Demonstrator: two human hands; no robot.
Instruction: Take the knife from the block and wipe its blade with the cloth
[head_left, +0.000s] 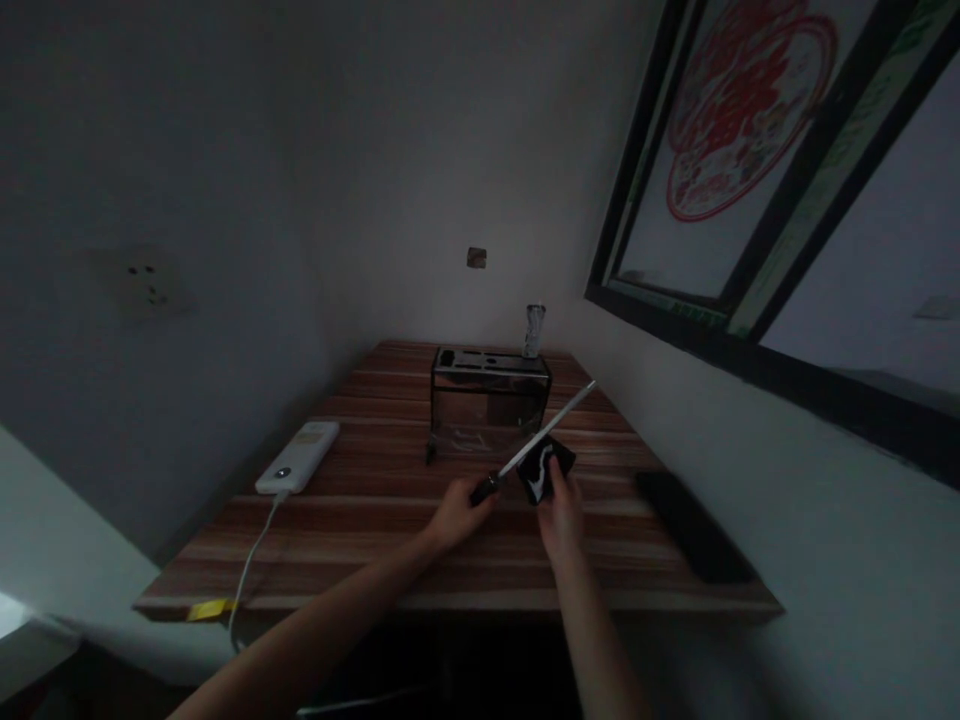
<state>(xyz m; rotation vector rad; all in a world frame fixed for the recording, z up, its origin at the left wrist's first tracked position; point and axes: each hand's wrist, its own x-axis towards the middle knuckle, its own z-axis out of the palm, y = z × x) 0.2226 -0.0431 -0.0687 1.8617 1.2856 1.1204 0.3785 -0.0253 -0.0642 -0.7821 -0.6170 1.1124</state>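
My left hand is closed round the dark handle of a long, narrow knife. Its pale blade points up and to the right, above the table. Black cloth with a white mark is pinched in my right hand, just below the blade. Whether the cloth touches the blade I cannot tell. Beyond both hands stands a see-through knife holder with a dark frame and slots in its top.
The striped wooden table meets walls at the back and right. A white power-bank-like box with a cable lies left. A flat black object lies right. A clear upright object shows behind the holder.
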